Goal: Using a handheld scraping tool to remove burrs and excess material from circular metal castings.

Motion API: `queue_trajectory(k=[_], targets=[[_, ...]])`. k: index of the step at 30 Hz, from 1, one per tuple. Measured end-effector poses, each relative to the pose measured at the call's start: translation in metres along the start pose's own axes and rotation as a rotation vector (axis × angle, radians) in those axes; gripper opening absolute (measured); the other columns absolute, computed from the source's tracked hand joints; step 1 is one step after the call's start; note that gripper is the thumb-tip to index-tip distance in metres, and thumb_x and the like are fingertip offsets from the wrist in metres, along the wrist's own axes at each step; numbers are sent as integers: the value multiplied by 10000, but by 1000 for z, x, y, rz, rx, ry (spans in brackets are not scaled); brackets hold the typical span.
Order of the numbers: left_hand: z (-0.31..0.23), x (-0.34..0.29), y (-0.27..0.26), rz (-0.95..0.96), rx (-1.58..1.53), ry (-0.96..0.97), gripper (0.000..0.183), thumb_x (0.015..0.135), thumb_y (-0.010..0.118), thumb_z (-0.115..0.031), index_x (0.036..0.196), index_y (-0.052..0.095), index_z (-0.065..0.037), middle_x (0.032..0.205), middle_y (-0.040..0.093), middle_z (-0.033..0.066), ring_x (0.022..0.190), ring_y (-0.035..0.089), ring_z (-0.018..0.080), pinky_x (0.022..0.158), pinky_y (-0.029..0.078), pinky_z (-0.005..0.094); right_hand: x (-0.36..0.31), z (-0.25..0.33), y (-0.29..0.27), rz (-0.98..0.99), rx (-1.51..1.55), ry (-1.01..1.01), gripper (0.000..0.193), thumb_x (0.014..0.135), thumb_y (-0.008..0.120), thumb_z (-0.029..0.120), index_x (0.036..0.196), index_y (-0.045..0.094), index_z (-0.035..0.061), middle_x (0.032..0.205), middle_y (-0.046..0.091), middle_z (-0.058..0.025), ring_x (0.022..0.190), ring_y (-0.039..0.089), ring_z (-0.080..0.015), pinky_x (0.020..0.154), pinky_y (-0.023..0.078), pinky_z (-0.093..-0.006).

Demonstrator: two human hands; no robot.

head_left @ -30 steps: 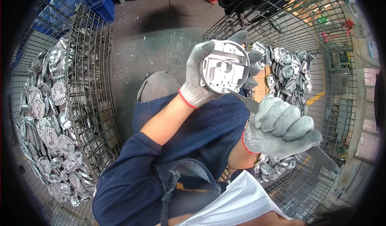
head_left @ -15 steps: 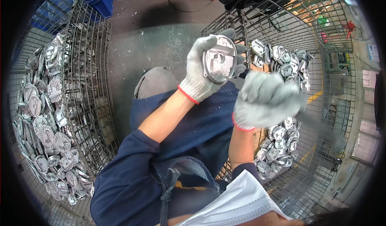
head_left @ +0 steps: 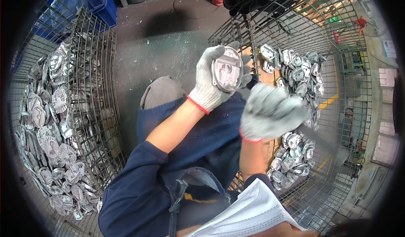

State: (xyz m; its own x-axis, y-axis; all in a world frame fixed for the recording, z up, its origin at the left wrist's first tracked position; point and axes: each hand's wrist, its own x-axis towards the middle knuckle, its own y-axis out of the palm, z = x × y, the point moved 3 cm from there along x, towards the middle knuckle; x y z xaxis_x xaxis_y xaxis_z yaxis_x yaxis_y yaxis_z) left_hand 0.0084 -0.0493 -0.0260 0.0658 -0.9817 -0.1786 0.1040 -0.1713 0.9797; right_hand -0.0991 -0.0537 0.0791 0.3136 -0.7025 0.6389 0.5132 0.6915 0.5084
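My left hand [head_left: 207, 74], in a grey knit glove with a red cuff, grips a round silver metal casting [head_left: 228, 70] by its rim. The casting's recessed, ribbed face is turned up towards me. In my right hand [head_left: 272, 112], gloved alike, the fingers are wrapped round a long flat tool that looks like a file [head_left: 322, 142]. Motion smears its far end, which sticks out to the lower right. The tool's other end shows between my hands, close to the casting's lower right edge; I cannot tell whether they touch.
A wire cage [head_left: 95, 106] on the left holds many piled castings [head_left: 59, 148]. Another wire cage [head_left: 350, 98] on the right has castings [head_left: 291, 152] on a wooden board [head_left: 266, 76]. A blue bin [head_left: 99, 5] stands far left. My apron [head_left: 202, 131] covers my lap.
My right hand has moved slightly left and down with the file, whose near end now shows by the casting. My left hand has tilted the casting a little and still grips it.
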Motion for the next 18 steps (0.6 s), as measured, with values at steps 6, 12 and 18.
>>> queue_trajectory(k=[6,12,18], targets=[[-1,3,4,145,211,-11,723,967,639,-403,1574,482,-44,1303,709,245,984,774,351,805,677,518,-21,20,-14,-221,-59,14,638,1174,302,611,751,432,151,593,372,-6,463,350,-158,449,417,-341],[3,4,10,297,-142,-164,727,954,655,-449,1576,505,-104,1444,626,294,1130,717,467,1005,595,644,-1,68,-9,18,-136,-210,672,1151,267,671,766,445,149,604,451,-21,501,479,-185,485,492,-333],[5,0,10,402,-111,-215,996,914,619,-630,1703,345,-88,1610,487,322,1300,648,530,1068,548,671,-4,41,-10,-96,-73,-41,648,1175,278,607,683,348,192,559,368,1,424,320,-125,401,367,-297]])
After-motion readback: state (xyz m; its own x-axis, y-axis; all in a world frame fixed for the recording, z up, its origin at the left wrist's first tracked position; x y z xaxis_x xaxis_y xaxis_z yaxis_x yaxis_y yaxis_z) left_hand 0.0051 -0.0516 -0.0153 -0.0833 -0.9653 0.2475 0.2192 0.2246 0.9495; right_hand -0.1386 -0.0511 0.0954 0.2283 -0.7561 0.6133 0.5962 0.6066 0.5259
